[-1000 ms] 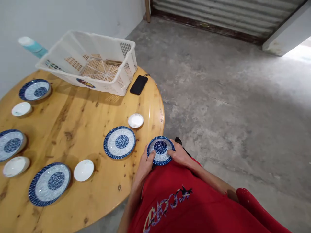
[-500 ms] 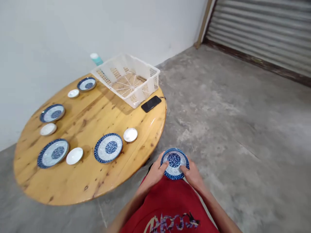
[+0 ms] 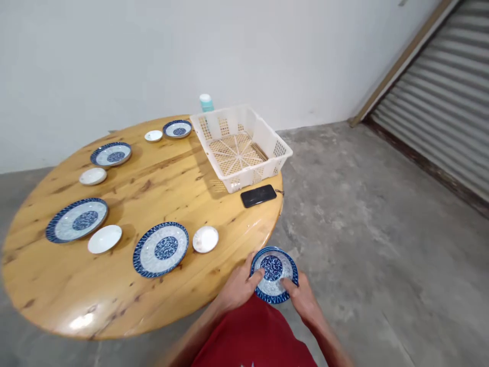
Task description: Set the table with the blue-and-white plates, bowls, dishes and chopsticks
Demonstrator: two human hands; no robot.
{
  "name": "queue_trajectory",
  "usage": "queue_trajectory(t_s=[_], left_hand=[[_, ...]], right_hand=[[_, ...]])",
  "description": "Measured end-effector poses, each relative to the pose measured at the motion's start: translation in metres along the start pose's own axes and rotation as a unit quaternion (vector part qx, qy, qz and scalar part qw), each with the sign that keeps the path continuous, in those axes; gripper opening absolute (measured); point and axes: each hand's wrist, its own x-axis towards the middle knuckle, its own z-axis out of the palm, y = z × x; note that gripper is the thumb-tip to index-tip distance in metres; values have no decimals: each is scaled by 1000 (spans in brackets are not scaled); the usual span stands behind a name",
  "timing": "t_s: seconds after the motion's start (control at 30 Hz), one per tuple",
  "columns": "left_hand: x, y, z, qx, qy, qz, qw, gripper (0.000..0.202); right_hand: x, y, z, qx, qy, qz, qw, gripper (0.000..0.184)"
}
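A small stack of blue-and-white bowls [image 3: 272,267] is held in front of my red shirt, just off the table's edge. My left hand [image 3: 241,283] grips the stack's left side, thumb over the rim. On the opposite side my right hand [image 3: 302,297] grips it too, its thumb lying inside the top bowl. Nearest on the table are a blue-rimmed plate [image 3: 161,250] and a small white dish [image 3: 205,239]. Further left, another blue-rimmed plate [image 3: 77,220] lies beside a white dish [image 3: 105,239]. Fingers under the stack are hidden.
The round wooden table [image 3: 153,199] also bears a white plastic basket [image 3: 244,179] with thin sticks inside, a black phone [image 3: 259,195] and a teal bottle [image 3: 207,103]. More plates [image 3: 111,154] and dishes [image 3: 92,176] lie along its far left side. A wall stands behind.
The view has swung left and nearer the table, so the table and basket appear further right. Both hands still hold the stack, now close to the table's edge.
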Motion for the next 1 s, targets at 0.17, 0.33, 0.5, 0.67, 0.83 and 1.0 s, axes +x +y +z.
queue_trajectory(t_s=[0.17,0.33,0.5,0.67,0.83,1.0], left_hand=[[44,40,-28,33,9,-1,999,58],[87,91,-70,36,44,23,998,62],[134,133,-104,-69,65,85,992,48],[173,170,-134,-93,76,48,992,34],[218,179,-157,-103,77,-68,989,28],[289,179,-172,-136,126,-151,971,28]], right_hand=[[58,-58,-5,-38,-32,-41,998,62],[115,-126,-1,-77,-75,-110,988,53],[164,-203,12,-49,-127,-113,984,23],[212,-257,32,-25,-175,-48,983,23],[279,-280,51,-44,-246,30,968,19],[366,-290,67,-75,-288,83,951,12]])
